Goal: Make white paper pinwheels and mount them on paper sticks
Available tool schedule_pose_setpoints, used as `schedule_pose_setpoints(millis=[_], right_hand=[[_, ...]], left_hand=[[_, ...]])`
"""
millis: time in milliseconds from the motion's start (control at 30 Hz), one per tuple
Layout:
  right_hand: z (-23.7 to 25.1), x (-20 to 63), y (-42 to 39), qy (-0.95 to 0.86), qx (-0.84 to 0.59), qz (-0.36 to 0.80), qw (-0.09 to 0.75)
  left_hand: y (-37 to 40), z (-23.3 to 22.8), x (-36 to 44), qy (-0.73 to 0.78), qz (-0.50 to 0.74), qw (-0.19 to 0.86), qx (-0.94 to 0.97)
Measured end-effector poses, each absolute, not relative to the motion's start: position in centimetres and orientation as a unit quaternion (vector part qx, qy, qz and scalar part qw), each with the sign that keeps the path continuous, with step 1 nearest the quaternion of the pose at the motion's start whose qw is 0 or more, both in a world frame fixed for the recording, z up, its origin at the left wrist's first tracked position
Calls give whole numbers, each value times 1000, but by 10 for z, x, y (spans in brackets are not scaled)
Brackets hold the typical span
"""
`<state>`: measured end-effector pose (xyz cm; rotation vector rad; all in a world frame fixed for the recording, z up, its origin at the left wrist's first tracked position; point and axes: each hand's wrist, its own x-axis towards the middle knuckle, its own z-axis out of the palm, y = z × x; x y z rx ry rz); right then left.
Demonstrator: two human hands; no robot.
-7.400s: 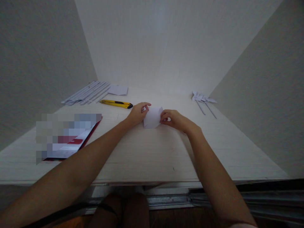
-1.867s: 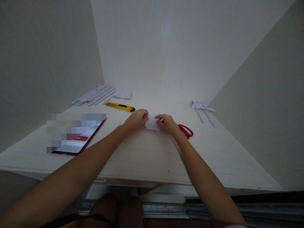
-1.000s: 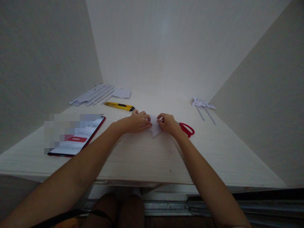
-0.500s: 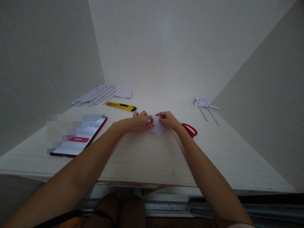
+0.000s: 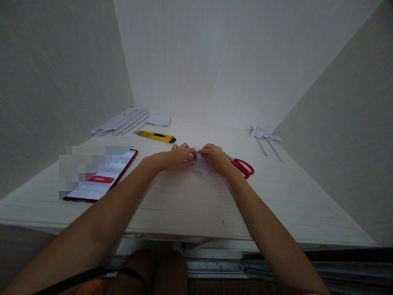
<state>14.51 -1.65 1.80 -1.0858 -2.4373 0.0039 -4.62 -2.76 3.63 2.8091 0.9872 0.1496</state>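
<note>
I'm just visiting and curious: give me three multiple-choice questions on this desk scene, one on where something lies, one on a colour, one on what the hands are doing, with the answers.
1. Where do the scissors lie?
A. right of the right hand
B. on the phone
C. beside the paper strips at far left

2. What colour is the utility knife?
A. green
B. yellow with black
C. white

3. What are the two hands doing?
A. resting apart, empty
B. both pressing on the white paper piece
C. holding the knife

Answers: 1 A, the red-handled scissors lie on the desk just right of the right hand. 2 B, the utility knife is yellow with a black tip. 3 B, the left hand and the right hand meet over the white paper piece, fingers down on it.
</note>
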Motion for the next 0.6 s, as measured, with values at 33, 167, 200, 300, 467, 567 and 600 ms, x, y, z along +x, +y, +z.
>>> schedule_pose_setpoints(millis=[33,167,200,300,467,567,600], right_hand=[[18,146,-18,-893,-389,-11,225],[19,151,-19,-904,-376,-35,201],[20,152,-19,-906,-373,-38,195],[20,155,-19,-911,-367,-45,181],[21,156,-22,-918,-350,-32,184],[19,154,-23,-914,-350,-11,203],[19,154,-23,-913,-350,-5,208]], left_hand=[[-28,37,-46,334,46,79,938],[-29,37,-47,340,45,84,936],[-29,37,-46,342,46,86,935],[-30,37,-46,351,47,87,931],[-31,39,-48,350,24,91,932],[-30,39,-49,351,15,90,932],[-30,39,-49,349,15,88,933]])
